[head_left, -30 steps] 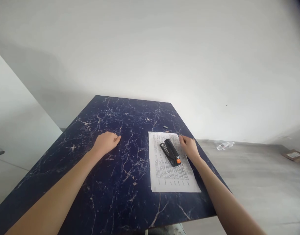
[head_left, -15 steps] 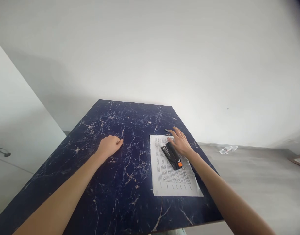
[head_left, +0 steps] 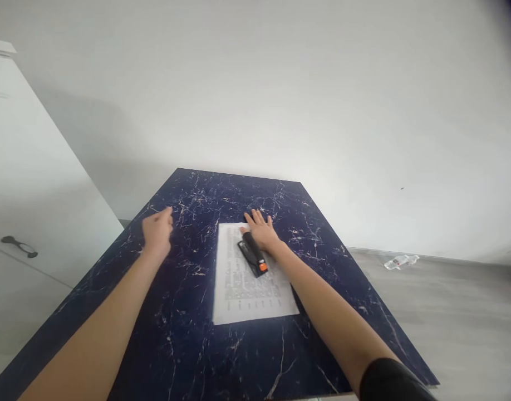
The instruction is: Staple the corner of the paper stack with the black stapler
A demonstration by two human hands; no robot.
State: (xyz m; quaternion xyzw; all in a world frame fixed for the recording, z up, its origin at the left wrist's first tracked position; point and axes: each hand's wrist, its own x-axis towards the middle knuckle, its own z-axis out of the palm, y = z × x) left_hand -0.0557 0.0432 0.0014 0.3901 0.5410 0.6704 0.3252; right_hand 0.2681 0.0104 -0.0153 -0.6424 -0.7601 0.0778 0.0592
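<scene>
A printed sheet of paper (head_left: pixel 249 284) lies on the dark blue marbled table (head_left: pixel 197 334). On the sheet rests a black stapler (head_left: pixel 252 255) with an orange end. My right hand (head_left: pixel 261 229) lies flat at the sheet's far edge, fingers stretched out, touching the stapler's far end. A small dark thing under its fingertips is hidden. My left hand (head_left: pixel 158 231) hovers over the table to the left of the sheet, fingers loosely apart, holding nothing.
A white cabinet (head_left: pixel 25 211) with a dark handle (head_left: pixel 19 246) stands at the left. A white wall rises behind the table. On the grey floor at the right lies a clear plastic bottle (head_left: pixel 400 261). The table's right edge runs close to my right arm.
The view swung right, so the sheet now sits nearer the middle. My right hand reached forward past the stapler and flattened. My left hand lifted off the table and opened.
</scene>
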